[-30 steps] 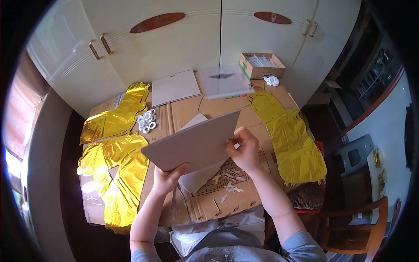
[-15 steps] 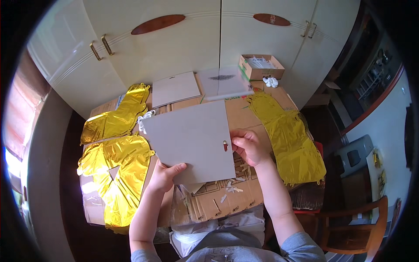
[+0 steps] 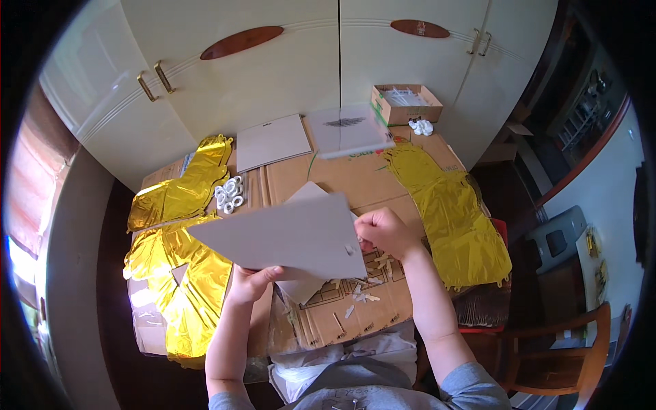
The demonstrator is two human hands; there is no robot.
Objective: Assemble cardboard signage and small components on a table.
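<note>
A stiff grey cardboard sheet [image 3: 280, 232] with a small slot near its right edge is tilted above the table. My left hand [image 3: 253, 283] grips its lower edge, thumb on top and fingers underneath. At the right edge, close to the slot, my right hand [image 3: 388, 231] is curled closed. Its fingertips are partly behind the sheet, so what they hold, if anything, is hidden. Another grey sheet [image 3: 311, 193] lies beneath the raised one, mostly covered. Small pale scraps [image 3: 361, 295] are scattered on the cardboard-covered table just below.
Gold foil balloons lie flat at left [image 3: 188, 294] and right [image 3: 454, 225]. White rings [image 3: 229, 195] sit left of the sheet. Farther back are a grey board stack [image 3: 273, 142], a clear plastic bag [image 3: 352, 133] and an open carton [image 3: 408, 109]. A wooden chair [image 3: 557, 355] stands right.
The grey sheet has tipped flatter, its far edge dropping toward me and uncovering the white rings and the sheet beneath. My right hand has turned, its fingers curling in more.
</note>
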